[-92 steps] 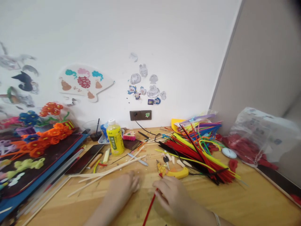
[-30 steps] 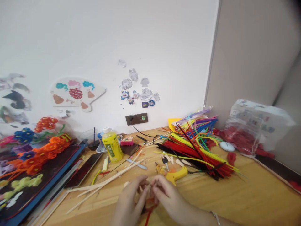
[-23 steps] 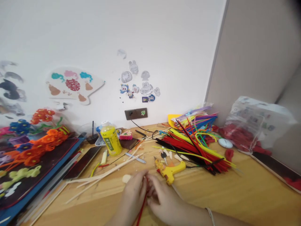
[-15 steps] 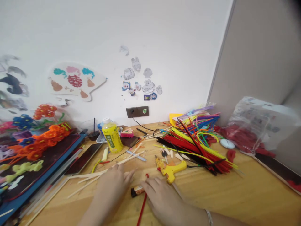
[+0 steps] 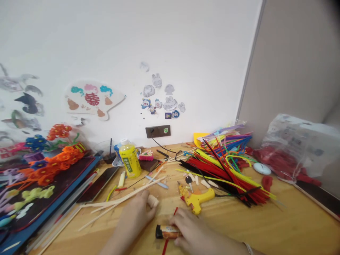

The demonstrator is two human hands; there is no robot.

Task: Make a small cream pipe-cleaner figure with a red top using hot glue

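My left hand (image 5: 135, 217) rests on the wooden table (image 5: 265, 226), its fingertips closed on a small cream-coloured lump (image 5: 153, 202). My right hand (image 5: 192, 232) lies just to its right, fingers curled over an orange lighter (image 5: 167, 232) with a black end. A red pipe cleaner (image 5: 170, 230) runs under the right hand toward the bottom edge. A yellow glue gun (image 5: 199, 199) lies just beyond the right hand, with a black cord trailing right.
A big heap of coloured pipe cleaners (image 5: 225, 166) fills the right middle. A yellow drink bottle (image 5: 129, 160) stands at the back, long wooden sticks (image 5: 124, 196) lie left of centre, orange pipe-cleaner flowers (image 5: 53, 163) on a dark board at left, a plastic bag (image 5: 294, 148) at right.
The hands parted from working together at the red pipe cleaner. The left hand went to the cream lump; the right hand closed over the lighter, now lying nearer me.
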